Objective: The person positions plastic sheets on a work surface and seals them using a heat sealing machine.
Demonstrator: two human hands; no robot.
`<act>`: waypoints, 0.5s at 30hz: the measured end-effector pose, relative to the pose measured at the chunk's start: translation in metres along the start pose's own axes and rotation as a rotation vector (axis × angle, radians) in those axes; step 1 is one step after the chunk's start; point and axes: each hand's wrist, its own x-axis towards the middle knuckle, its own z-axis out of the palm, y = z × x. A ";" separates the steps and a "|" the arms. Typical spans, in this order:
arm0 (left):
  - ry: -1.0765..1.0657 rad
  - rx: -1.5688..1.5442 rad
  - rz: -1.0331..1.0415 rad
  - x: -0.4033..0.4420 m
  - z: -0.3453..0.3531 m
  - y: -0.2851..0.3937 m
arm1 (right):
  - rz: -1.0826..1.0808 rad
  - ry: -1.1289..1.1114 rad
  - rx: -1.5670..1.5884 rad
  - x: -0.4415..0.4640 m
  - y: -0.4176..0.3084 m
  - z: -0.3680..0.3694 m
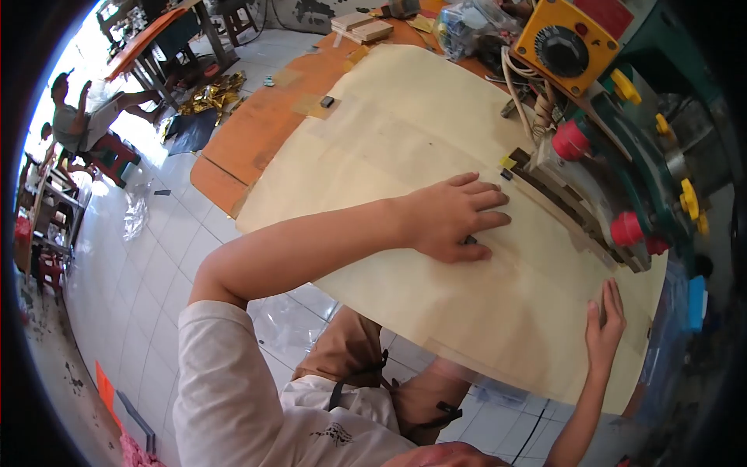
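My left hand (459, 218) lies palm down on a large pale yellow sheet (358, 171) covering the table, its fingers spread and pointing right. A small dark piece (470, 240) shows between its thumb and index finger; whether they touch it I cannot tell. Farther right, my right hand (605, 327) rests near the sheet's right side with fingers stretched out, close to the lower end of a dark bar (572, 210) on the machine (646, 171). Another small dark block (506, 174) sits beyond my left fingertips, and one more (327, 102) near the sheet's far left edge.
A yellow box with a black dial (563, 51) stands at the machine, which has red and yellow knobs. Wooden blocks (362, 28) and plastic bags (467, 31) lie at the back of the orange tabletop (241, 148). Another person (78, 117) sits far left.
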 end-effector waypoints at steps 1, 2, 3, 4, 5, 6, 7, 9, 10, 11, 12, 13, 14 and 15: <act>-0.009 -0.012 -0.007 0.000 -0.001 0.001 | 0.010 0.004 0.002 -0.001 0.000 0.000; -0.010 -0.031 0.012 -0.002 -0.003 0.002 | 0.032 0.007 -0.012 0.001 -0.003 0.000; -0.017 0.007 -0.025 -0.005 -0.008 0.003 | 0.006 0.001 -0.003 0.007 -0.010 0.002; -0.025 0.024 -0.033 0.002 -0.004 0.005 | 0.009 0.005 -0.014 0.000 -0.009 -0.006; -0.029 0.031 -0.025 0.004 -0.005 0.006 | 0.032 0.012 -0.030 0.000 -0.007 -0.006; -0.031 0.017 -0.005 0.006 -0.005 0.006 | 0.021 0.013 -0.026 0.001 -0.006 -0.005; -0.043 0.017 -0.019 0.006 -0.006 0.006 | 0.006 0.012 -0.020 0.001 -0.005 -0.005; -0.065 0.034 -0.037 0.007 -0.006 0.007 | 0.009 0.021 -0.020 0.001 -0.004 -0.005; -0.070 0.028 -0.030 0.008 -0.007 0.007 | -0.003 0.025 -0.013 0.001 -0.003 -0.004; -0.077 0.045 -0.035 0.009 -0.008 0.008 | 0.005 0.024 -0.014 0.001 -0.003 -0.004; -0.084 0.062 -0.041 0.009 -0.009 0.009 | -0.006 0.025 -0.022 0.001 -0.003 -0.005; -0.090 0.059 -0.039 0.010 -0.009 0.009 | -0.019 0.026 -0.029 0.002 -0.003 -0.005; -0.095 0.057 -0.045 0.010 -0.009 0.009 | -0.013 0.024 -0.027 0.002 -0.003 -0.005; -0.099 0.056 -0.052 0.011 -0.009 0.009 | -0.011 0.024 -0.028 0.002 -0.003 -0.005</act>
